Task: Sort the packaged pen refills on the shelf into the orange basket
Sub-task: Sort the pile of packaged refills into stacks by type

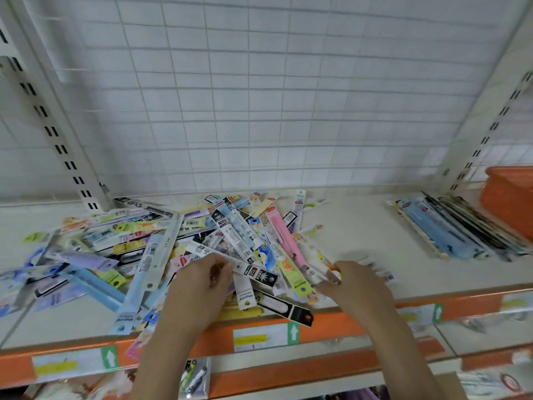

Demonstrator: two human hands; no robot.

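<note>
A loose pile of packaged pen refills (161,249) in many colours covers the left and middle of the cream shelf (360,235). My left hand (199,287) rests on the pile's front, fingers curled around packets there. My right hand (357,281) lies at the pile's right edge, fingers closed on the ends of several packets. The orange basket (510,200) stands at the far right, partly cut off by the frame. A neat stack of refill packets (458,229) lies on the shelf just left of the basket.
A white wire grid panel (259,96) backs the shelf, with slotted uprights (49,128) on both sides. The shelf's front edge carries an orange strip with price labels (259,336). A lower shelf with more goods shows below.
</note>
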